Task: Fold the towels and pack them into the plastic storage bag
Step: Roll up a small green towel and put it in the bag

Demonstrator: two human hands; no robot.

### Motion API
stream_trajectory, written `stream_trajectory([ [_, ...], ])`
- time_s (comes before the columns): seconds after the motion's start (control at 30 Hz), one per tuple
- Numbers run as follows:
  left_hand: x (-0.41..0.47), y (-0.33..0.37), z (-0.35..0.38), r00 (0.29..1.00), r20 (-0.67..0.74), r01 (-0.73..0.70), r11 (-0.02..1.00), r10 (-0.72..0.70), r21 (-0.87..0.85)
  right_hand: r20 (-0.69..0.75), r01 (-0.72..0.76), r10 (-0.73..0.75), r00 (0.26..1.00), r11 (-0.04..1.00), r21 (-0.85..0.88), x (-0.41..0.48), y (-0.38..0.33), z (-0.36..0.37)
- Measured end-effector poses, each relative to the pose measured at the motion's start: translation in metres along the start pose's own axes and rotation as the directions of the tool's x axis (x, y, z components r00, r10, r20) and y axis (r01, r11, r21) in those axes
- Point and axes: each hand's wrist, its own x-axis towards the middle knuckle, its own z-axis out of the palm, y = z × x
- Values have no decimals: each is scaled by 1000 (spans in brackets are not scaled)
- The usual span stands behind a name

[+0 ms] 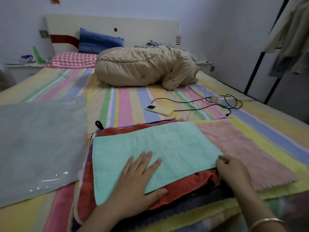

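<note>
A mint green towel (150, 153) lies spread flat on top of a pile of towels, with a red towel (180, 186) and darker ones under it. My left hand (137, 178) presses flat on the green towel, fingers apart. My right hand (232, 169) pinches the green towel's near right corner. A pink towel (242, 151) lies flat to the right of the pile. The clear plastic storage bag (38, 144) lies flat on the bed to the left.
The striped bed sheet (127, 104) carries a phone (158, 110) with black cables (222, 101) behind the pile. A rolled beige quilt (143, 67) and pillows sit near the headboard. Clothes hang on a rack at the right.
</note>
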Motion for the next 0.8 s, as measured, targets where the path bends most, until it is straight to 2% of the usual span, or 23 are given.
stream_trajectory([
  [0.07, 1, 0, -2, 1000, 12, 16, 997, -15, -71, -73, 150, -156, 985, 985, -90, -3, -5, 4],
  [0.1, 2, 1, -5, 999, -10, 45, 981, -48, -190, -121, 281, -300, 946, 947, -156, -6, -10, 8],
  [0.13, 3, 3, -11, 992, -48, 89, 920, -116, -383, -155, 421, -450, 880, 888, -188, -12, -20, 12],
  [0.17, 4, 3, -17, 976, -65, 130, 791, -210, -598, -158, 549, -577, 801, 814, -191, -19, -32, 15],
  [0.2, 6, 3, -26, 951, -53, 155, 617, -306, -772, -139, 657, -680, 720, 733, -178, -27, -44, 18],
  [0.27, 10, -6, -46, 880, 39, 188, 271, -474, -944, -58, 804, -813, 580, 582, -119, -46, -69, 22],
  [0.33, 10, -22, -63, 811, 201, 205, -55, -549, -977, 34, 900, -901, 433, 431, -65, -68, -89, 28],
  [0.37, 8, -31, -72, 788, 269, 199, -185, -554, -963, 75, 931, -928, 364, 363, -28, -79, -97, 32],
  [0.4, 6, -40, -78, 771, 314, 196, -263, -553, -945, 116, 950, -945, 307, 312, 25, -89, -103, 38],
  [0.43, 4, -49, -82, 759, 341, 199, -300, -555, -933, 149, 959, -955, 258, 272, 85, -98, -106, 44],
  [0.5, -2, -63, -85, 734, 340, 208, -282, -589, -937, 203, 953, -959, 197, 236, 190, -109, -107, 58],
  [0.57, -6, -70, -83, 727, 292, 223, -189, -622, -956, 240, 933, -952, 188, 250, 259, -113, -105, 70],
  [0.7, -4, -72, -78, 752, 170, 285, 81, -636, -955, 245, 902, -945, 218, 291, 320, -113, -102, 76],
  [0.8, 5, -72, -77, 813, 71, 302, 313, -578, -900, 258, 854, -931, 256, 343, 390, -114, -105, 70],
])
